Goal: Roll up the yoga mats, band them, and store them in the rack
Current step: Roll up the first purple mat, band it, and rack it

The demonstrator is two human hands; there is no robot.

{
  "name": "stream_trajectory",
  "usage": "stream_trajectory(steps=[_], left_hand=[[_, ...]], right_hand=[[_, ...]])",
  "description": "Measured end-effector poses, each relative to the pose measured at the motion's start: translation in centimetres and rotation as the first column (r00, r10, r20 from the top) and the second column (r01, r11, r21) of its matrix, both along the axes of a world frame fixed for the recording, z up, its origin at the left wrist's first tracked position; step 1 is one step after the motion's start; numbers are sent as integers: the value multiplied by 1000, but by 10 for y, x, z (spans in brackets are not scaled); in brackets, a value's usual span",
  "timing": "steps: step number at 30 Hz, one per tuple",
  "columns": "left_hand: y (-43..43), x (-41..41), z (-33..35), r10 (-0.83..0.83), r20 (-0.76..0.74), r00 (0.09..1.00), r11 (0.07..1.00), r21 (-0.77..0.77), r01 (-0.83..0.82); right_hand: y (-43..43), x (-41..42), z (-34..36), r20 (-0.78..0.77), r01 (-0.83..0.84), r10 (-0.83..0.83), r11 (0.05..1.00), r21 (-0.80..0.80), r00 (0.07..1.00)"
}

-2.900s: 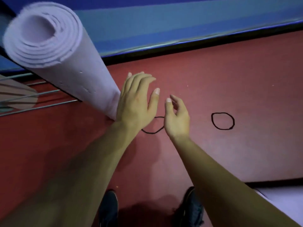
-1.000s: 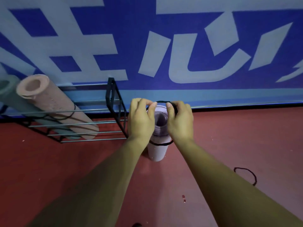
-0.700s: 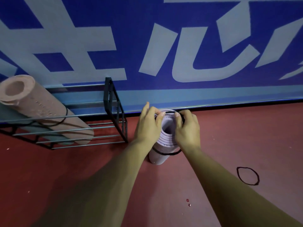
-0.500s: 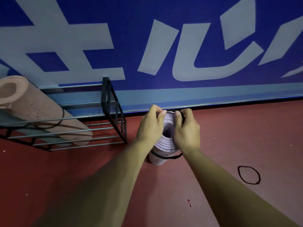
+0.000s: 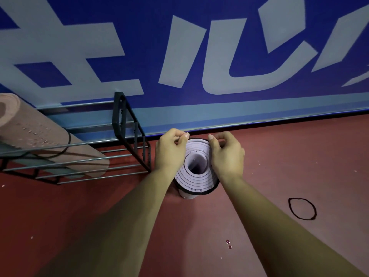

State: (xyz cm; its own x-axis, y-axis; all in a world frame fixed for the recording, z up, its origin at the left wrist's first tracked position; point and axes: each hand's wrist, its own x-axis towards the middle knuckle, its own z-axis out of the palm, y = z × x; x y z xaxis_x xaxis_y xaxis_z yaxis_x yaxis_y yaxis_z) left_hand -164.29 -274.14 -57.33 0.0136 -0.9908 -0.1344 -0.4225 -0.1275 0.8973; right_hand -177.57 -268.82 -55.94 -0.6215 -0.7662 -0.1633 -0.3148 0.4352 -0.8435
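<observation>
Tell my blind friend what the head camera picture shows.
The left hand and right hand pinch a black elastic band round the top of a rolled lilac foam yoga mat standing upright on the red floor. Beside it a black wire rack holds a rolled pink mat; a spare black band lies nearby.

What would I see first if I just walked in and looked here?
Right in the middle, a lilac rolled mat stands upright on the red floor, and the left hand and right hand pinch a black band around its top. Behind it, huge pale letters fill the blue wall; a pink mat lies in the wire rack at the left.
</observation>
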Motion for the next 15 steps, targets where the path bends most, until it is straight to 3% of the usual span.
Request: stream_trajectory(steps=[4,8,11,15], left_hand=[[0,-3,-3,27,35,999,999,-39,-26],[4,-17,-2,72,-10,997,996,-45,-72],[6,-25,-3,61,103,993,988,-147,-46],[17,-17,0,-24,190,982,954,-290,79]], right_hand=[[7,-9,3,-71,-69,72,997,36,995],[23,-1,6,-208,-211,246,962,174,947],[37,9,3,-130,-285,327,921,264,936],[43,7,-1,-104,-269,298,937,221,949]])
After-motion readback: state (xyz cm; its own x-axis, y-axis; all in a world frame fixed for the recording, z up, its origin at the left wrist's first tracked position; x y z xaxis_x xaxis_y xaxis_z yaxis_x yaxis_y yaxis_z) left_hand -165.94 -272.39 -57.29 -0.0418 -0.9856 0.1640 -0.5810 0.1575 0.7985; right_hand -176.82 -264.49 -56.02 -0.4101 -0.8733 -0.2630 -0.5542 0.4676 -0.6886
